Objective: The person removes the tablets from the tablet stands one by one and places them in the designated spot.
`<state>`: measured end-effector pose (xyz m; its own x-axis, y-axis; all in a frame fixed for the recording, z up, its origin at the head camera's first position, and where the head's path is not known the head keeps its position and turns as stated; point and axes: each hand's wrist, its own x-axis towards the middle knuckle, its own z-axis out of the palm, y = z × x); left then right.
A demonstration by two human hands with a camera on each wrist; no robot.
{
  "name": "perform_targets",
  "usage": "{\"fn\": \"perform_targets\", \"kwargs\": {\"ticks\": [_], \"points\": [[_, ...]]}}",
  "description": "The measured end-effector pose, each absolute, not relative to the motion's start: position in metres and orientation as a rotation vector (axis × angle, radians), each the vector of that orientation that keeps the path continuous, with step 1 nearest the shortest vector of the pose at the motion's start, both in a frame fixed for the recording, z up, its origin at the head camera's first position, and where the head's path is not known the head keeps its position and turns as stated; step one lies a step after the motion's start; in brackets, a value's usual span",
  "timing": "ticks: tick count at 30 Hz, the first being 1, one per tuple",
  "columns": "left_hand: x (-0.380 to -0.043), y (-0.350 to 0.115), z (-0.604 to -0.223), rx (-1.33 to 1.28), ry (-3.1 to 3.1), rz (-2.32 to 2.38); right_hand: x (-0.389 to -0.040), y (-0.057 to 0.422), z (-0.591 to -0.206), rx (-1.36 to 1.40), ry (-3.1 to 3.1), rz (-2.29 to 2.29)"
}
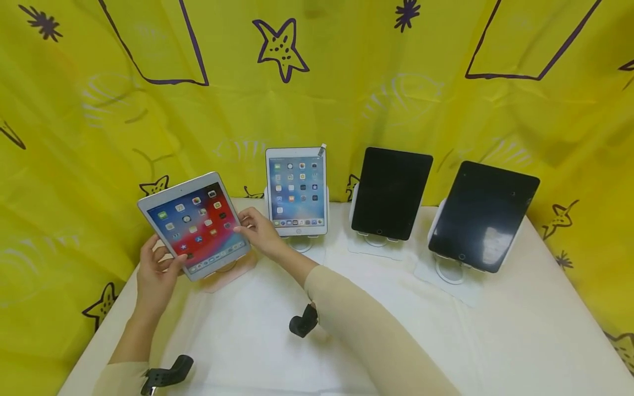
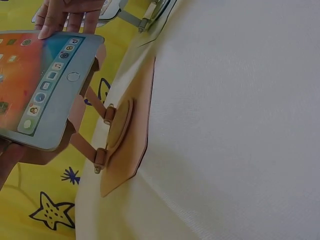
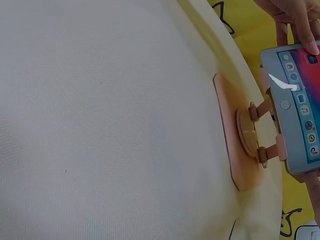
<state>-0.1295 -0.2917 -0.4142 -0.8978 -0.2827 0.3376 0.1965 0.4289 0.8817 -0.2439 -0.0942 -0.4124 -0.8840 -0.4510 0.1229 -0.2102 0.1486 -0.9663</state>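
1. I count four tablets: the silver-white one with a lit blue-and-red screen (image 1: 200,231) between my hands, a white-framed one with a lit blue screen (image 1: 297,190), and two black ones with dark glass, the nearer-middle (image 1: 392,192) and the far-right (image 1: 485,214).
2. Four stands bear them: one pink stand with a flat, angular base (image 2: 137,150) and three white ones.
3. My two hands are both on the silver-white tablet. My left hand (image 1: 157,272) grips its lower left edge, thumb on the front; my right hand (image 1: 261,235) pinches its right edge.
4. That tablet sits at the far left of the row, leaning back on the pink stand, whose two lips hook its bottom edge.
5. Its screen runs from blue to red, with rows of small app icons and a dock beside one round home button (image 2: 73,77).
6. One small pale tag (image 1: 322,149) marks the blue-screened tablet's top right corner.
7. Two black wrist devices, left (image 1: 170,374) and right (image 1: 304,322), show by my beige sleeves (image 1: 361,319).
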Motion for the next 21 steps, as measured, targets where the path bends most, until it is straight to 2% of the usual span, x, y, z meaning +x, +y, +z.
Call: {"fn": "perform_targets", "kwargs": {"ticks": [6,14,21], "points": [[-0.13,-0.294,-0.399,0.011,-2.238,-1.501,-0.245,-0.091,-0.401,-0.73,2.229,-1.797],[-0.127,-0.288,-0.369,-0.025,-2.053,-1.799,-0.254,-0.083,-0.37,-0.862,2.137,-1.746],[-0.128,-0.288,-0.356,-0.124,-2.012,-1.926,-0.259,-0.069,-0.346,-0.84,1.996,-1.65]]}}
